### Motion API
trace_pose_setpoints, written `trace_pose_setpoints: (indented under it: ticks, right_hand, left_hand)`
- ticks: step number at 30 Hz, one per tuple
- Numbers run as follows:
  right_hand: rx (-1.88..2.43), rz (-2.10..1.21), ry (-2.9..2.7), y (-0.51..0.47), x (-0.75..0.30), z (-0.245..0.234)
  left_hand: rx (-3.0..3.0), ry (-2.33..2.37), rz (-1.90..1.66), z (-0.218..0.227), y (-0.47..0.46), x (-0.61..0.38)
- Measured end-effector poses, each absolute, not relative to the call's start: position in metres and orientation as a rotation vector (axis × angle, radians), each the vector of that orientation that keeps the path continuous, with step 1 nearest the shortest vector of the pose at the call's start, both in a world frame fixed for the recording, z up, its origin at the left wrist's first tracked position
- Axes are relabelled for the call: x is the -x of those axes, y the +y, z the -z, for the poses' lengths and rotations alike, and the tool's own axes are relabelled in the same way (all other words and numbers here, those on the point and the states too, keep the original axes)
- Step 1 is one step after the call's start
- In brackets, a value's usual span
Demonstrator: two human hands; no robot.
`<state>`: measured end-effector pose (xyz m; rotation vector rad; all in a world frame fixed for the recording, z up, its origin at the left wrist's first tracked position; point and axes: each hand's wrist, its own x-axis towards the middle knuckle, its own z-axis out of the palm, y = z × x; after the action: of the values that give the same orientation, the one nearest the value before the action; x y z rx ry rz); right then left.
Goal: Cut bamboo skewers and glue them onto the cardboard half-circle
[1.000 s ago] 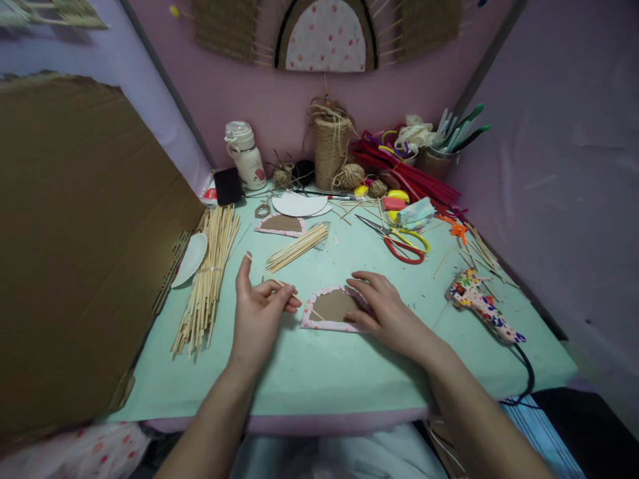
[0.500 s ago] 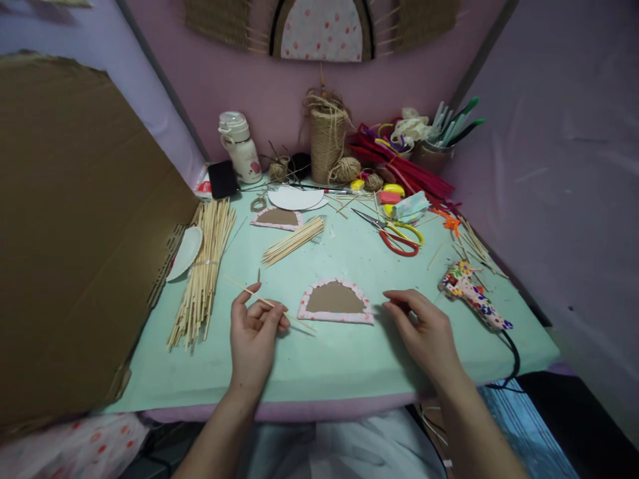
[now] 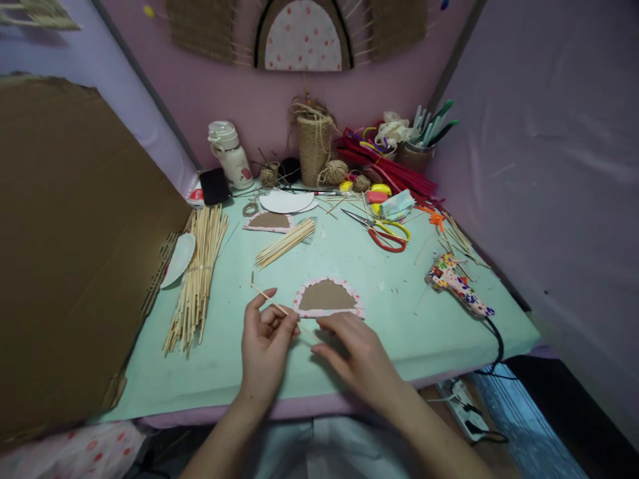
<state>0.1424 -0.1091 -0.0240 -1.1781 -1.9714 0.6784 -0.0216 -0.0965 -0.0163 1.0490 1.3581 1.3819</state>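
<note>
A brown cardboard half-circle (image 3: 327, 295) with a pink-and-white border lies on the pale green tabletop (image 3: 214, 379). Near its left corner, the left hand (image 3: 266, 349) pinches a thin, pale wooden stick (image 3: 260, 292); before its flat edge, the right hand (image 3: 357, 352) is loosely open. Adjusting the stick seems in hand, calling next for a light right-hand pinch.

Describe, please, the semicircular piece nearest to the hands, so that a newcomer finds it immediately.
On the pale green tabletop, find the left hand and right hand. Just beyond them lies the semicircular piece, brown inside a spotted pink border. A similar one lies farther back, behind the small stick bundle; this one lies on the near side.
</note>
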Motion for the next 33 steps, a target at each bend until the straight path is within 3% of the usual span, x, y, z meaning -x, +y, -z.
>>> trace_pose_setpoints:
  ticks: [7, 16, 27, 33]
  right_hand:
    - [1.274, -0.7, -1.84, -0.106, -0.161, 0.015]
    - [2.144, 0.106, -1.598, -0.091, -0.321, 0.033]
    - [2.398, -0.041, -1.633, -0.071, -0.333, 0.045]
    - [2.049, -0.323, -1.448, -0.087, -0.329, 0.021]
  left_hand:
    - [-1.292, 1.304, -1.188, 0.001, -0.073, 0.0]
    - [-1.426, 1.331, -0.963, 0.005, -0.005, -0.002]
    - [-1.517, 1.29, -0.825, 0.019, -0.012, -0.001]
    - [-1.427, 1.287, -0.848, 0.012, -0.017, -0.001]
